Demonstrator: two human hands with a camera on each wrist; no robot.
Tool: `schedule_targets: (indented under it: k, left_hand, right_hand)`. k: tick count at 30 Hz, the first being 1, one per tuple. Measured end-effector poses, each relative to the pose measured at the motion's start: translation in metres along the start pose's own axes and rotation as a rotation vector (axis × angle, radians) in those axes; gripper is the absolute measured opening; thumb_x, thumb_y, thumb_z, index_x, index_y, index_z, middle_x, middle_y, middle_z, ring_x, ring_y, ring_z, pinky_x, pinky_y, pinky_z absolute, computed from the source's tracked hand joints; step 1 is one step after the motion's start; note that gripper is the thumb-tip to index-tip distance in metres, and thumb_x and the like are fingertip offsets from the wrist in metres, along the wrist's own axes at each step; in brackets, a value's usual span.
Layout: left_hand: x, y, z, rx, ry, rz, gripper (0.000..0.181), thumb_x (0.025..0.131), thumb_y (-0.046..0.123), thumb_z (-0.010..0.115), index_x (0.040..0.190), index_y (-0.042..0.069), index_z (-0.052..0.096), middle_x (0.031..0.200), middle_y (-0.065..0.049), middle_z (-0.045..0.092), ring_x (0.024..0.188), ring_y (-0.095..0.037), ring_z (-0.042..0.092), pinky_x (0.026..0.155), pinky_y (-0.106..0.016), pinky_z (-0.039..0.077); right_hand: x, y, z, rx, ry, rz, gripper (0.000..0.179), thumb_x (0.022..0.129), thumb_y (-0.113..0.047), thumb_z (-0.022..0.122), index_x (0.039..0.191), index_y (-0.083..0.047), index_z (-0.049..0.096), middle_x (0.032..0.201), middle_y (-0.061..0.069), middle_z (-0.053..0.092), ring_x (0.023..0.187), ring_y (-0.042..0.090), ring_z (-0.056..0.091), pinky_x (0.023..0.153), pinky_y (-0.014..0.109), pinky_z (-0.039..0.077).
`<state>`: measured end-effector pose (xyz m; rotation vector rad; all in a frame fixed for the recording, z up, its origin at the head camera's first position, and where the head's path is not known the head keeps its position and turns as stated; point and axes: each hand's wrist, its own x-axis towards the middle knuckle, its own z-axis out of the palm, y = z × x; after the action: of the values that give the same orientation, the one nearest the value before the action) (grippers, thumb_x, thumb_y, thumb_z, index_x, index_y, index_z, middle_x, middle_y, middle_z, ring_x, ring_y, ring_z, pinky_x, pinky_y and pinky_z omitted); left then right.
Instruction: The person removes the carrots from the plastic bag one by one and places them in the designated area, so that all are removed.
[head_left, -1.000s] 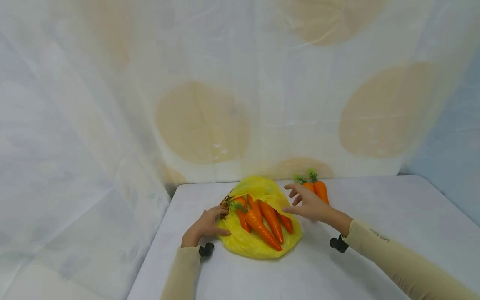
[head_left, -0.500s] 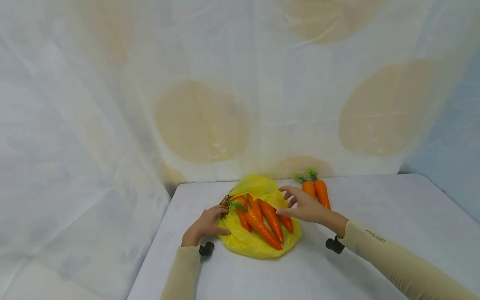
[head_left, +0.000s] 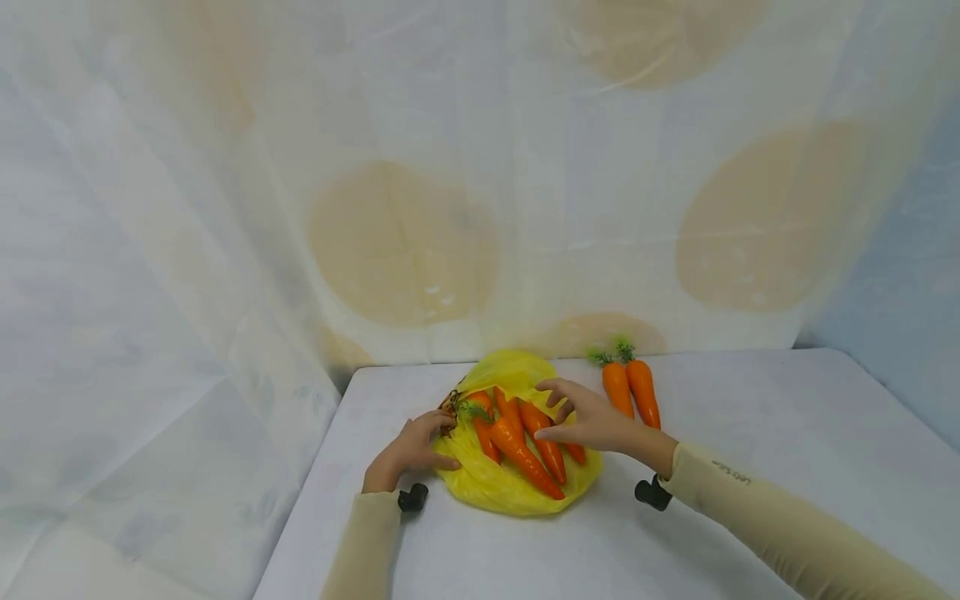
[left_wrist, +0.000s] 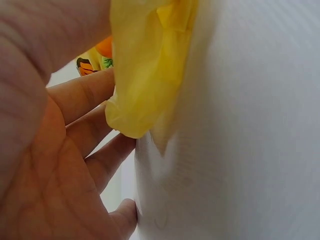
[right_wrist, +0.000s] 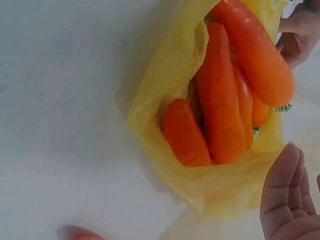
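A yellow plastic bag (head_left: 480,493) lies on the white table with its mouth spread, showing several orange carrots (head_left: 523,457) inside; one with green leaves lies on top. My left hand (head_left: 408,448) is at the bag's left side. In the left wrist view its fingers are loosely extended, touching the yellow plastic (left_wrist: 145,75) near the tabletop. My right hand (head_left: 588,418) hovers over the right part of the bag, fingers apart and slightly bent, holding nothing. From the right wrist, its fingers (right_wrist: 280,185) appear beside the bag's rim, near the carrots (right_wrist: 220,95).
Two more leafy carrots (head_left: 617,388) lie side by side on the table (head_left: 757,433), behind the right hand. A pale curtain (head_left: 525,275) with tan circles hangs at the table's back edge. Black wrist cameras (head_left: 412,498) sit under both wrists.
My right hand has moved left, from the bag's right edge to above the carrots in it, uncovering more of the two loose carrots. The left hand and bag stay about the same.
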<state>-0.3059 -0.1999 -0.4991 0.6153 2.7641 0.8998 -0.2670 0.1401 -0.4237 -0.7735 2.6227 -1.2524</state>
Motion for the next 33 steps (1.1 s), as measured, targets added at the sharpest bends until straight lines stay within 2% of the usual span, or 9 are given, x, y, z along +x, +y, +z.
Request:
schedule_targets:
  k: [5,8,14,18,25,29,33]
  left_hand:
    - [-0.002,-0.003,-0.001,0.022,0.003,-0.001,0.071,0.073,0.032,0.088,0.133,0.007,0.059,0.145,-0.016,0.05,0.139,-0.04,0.04,0.113,-0.074,0.01]
    - [-0.002,-0.004,-0.002,0.023,0.012,0.0,0.071,0.073,0.032,0.088,0.133,0.008,0.059,0.145,-0.015,0.05,0.139,-0.039,0.041,0.113,-0.074,0.01]
    - [-0.002,-0.005,-0.003,0.001,0.015,0.016,0.07,0.073,0.031,0.088,0.132,0.007,0.059,0.145,-0.016,0.051,0.139,-0.039,0.041,0.112,-0.075,0.009]
    - [-0.001,-0.006,-0.002,-0.003,0.009,0.01,0.07,0.073,0.03,0.089,0.132,0.007,0.059,0.145,-0.016,0.05,0.139,-0.039,0.041,0.113,-0.075,0.009]
    - [0.0,-0.003,-0.003,0.0,0.012,0.014,0.071,0.073,0.03,0.089,0.132,0.007,0.059,0.145,-0.016,0.05,0.139,-0.039,0.04,0.113,-0.075,0.009]
    - [0.0,-0.003,-0.002,0.005,0.011,0.002,0.07,0.072,0.029,0.089,0.132,0.006,0.06,0.145,-0.017,0.051,0.139,-0.039,0.04,0.113,-0.075,0.009]
    - [0.0,-0.007,-0.001,0.01,0.014,0.016,0.069,0.072,0.03,0.089,0.13,0.007,0.06,0.144,-0.016,0.051,0.139,-0.039,0.041,0.112,-0.076,0.01]
  right_hand:
    - [0.004,-0.005,0.008,0.004,-0.026,-0.023,0.076,0.084,-0.037,0.079,0.144,-0.005,0.044,0.121,0.02,0.058,0.094,0.022,0.063,0.079,0.031,0.056]
    - [0.008,-0.008,0.012,0.017,-0.045,-0.038,0.075,0.084,-0.035,0.079,0.144,-0.006,0.045,0.123,0.021,0.058,0.093,0.024,0.062,0.08,0.034,0.055]
    - [0.012,-0.009,0.024,0.039,-0.063,-0.032,0.07,0.084,-0.033,0.079,0.142,-0.012,0.046,0.126,0.02,0.057,0.104,0.031,0.06,0.087,0.04,0.053]
    - [0.015,-0.006,0.033,0.047,-0.088,-0.043,0.071,0.084,-0.032,0.079,0.143,-0.012,0.045,0.123,0.019,0.057,0.1,0.03,0.062,0.082,0.035,0.055]
    - [0.021,0.0,0.039,0.022,-0.096,-0.062,0.075,0.085,-0.034,0.079,0.145,-0.006,0.043,0.117,0.016,0.06,0.09,0.018,0.061,0.075,0.03,0.054]
    - [0.022,0.004,0.043,0.03,-0.091,-0.048,0.076,0.084,-0.035,0.079,0.144,-0.005,0.043,0.116,0.015,0.061,0.09,0.019,0.06,0.076,0.03,0.053]
    - [0.026,0.008,0.05,0.029,-0.075,-0.032,0.076,0.084,-0.034,0.079,0.144,-0.004,0.043,0.116,0.014,0.061,0.092,0.024,0.06,0.078,0.032,0.053]
